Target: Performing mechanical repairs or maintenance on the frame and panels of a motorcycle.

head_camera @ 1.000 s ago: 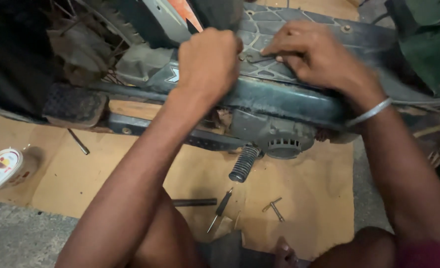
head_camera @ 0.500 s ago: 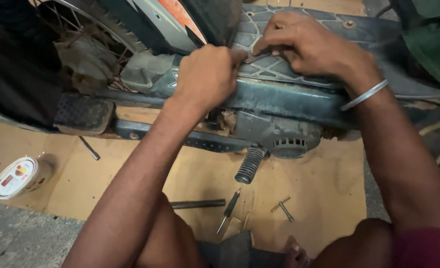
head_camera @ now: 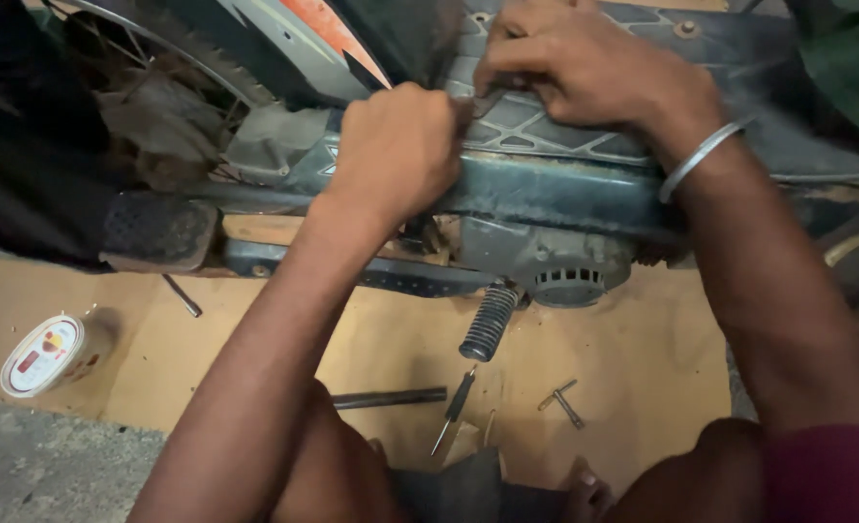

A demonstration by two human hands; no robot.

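- A scooter [head_camera: 546, 184] lies tipped on its side across the upper half of the frame, its dark teal floorboard panel [head_camera: 565, 136] with raised diamond ribbing facing the camera; the paint looks worn and dusty, with an orange-and-white body panel [head_camera: 323, 39] at upper centre.
- The left hand [head_camera: 396, 150], upper centre, is curled into a tight fist at the panel's edge; whatever it grips is hidden inside the fist, so it cannot be told.
- The right hand [head_camera: 584, 68], top centre-right, a metal bangle [head_camera: 696, 160] on its wrist, presses bent fingers onto the ribbed panel, seemingly pinching its edge or a small part there; the exact hold is unclear.
- Judged from the pose, the work goes best with the right hand steadying the panel firmly while the left applies straight, even force, so nothing slips against the worn plastic.
- A ribbed black footrest [head_camera: 490, 322] juts down at centre above brown cardboard [head_camera: 643, 387].
- Lower down lie a screwdriver [head_camera: 454, 407], a dark metal rod [head_camera: 389, 397] and small fasteners [head_camera: 562, 402].
- A round white tin [head_camera: 42, 355] sits at far left.
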